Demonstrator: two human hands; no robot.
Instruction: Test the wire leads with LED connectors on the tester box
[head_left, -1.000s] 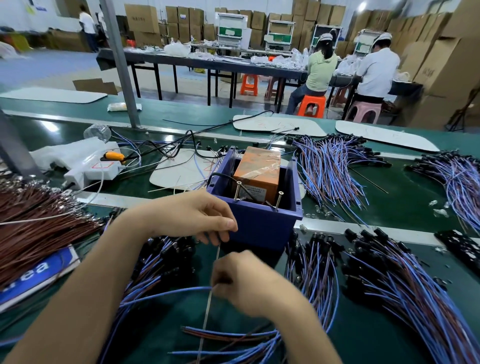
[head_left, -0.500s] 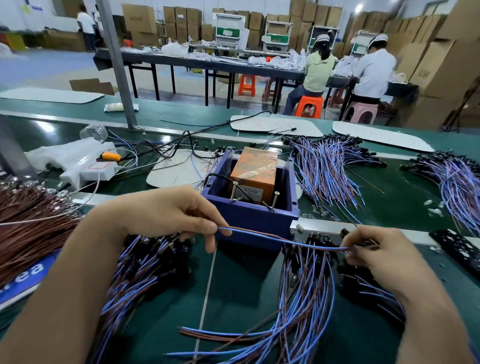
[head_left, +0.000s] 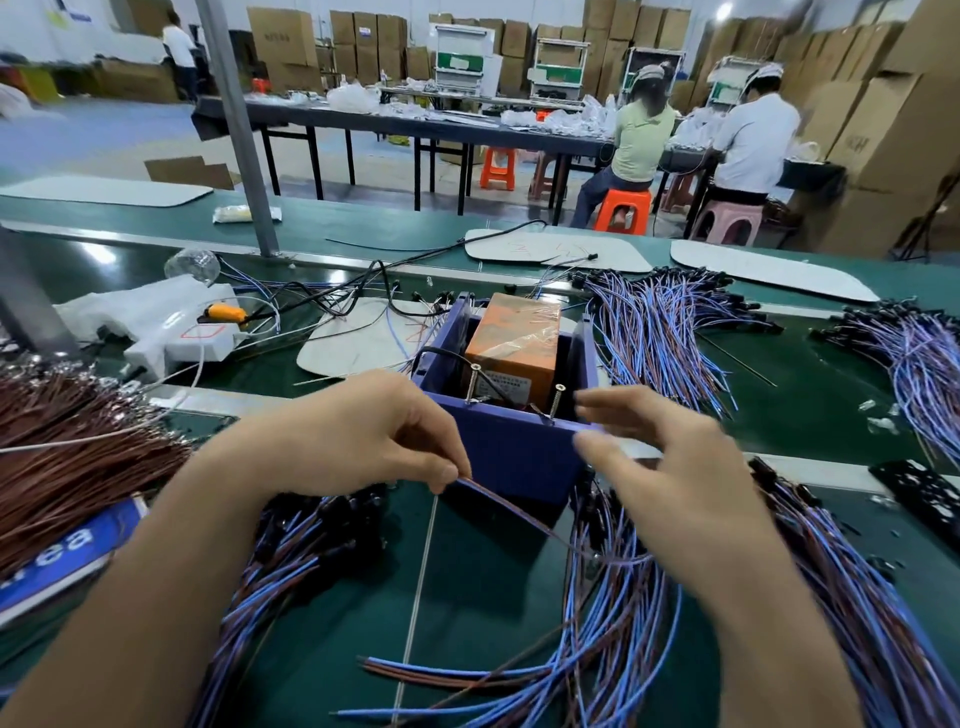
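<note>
- At centre of the view, tester box (head_left: 514, 457): square tub of smooth blue-violet plastic, straight walls, open top.
- Inside it, orange block (head_left: 511, 345) wrapped in shiny, wrinkled clear film. Two bare metal screws (head_left: 474, 382) upright just behind the near rim.
- Underneath, dark green belt (head_left: 467, 597), smooth and faintly glossy. Thin straight metal rod (head_left: 421, 571) lying toward 6 o'clock from the box.
- Thin blue and brown leads with black connector ends piled in a left heap (head_left: 291, 561) at 7 o'clock of the box and a right heap (head_left: 831, 597) at 4 o'clock. Stiff brown wire bundle (head_left: 67, 441) at 9 o'clock.
- Open room: a bare strip of belt between the two heaps, straight in front of the box's near wall.
- Left hand (head_left: 363, 431) at 9 o'clock of the box, just beside its near left corner, thumb and forefinger pinching one wire lead (head_left: 519, 512).
- Lead slanting from that pinch toward 4 o'clock, across the box's front wall, far end lost under the right palm.
- Right hand (head_left: 670, 467) at 3 o'clock of the box's near right corner, motion-blurred, thumb and fingers spread, gripping nothing visible. Fingertips near the right screw, contact impossible to tell.
</note>
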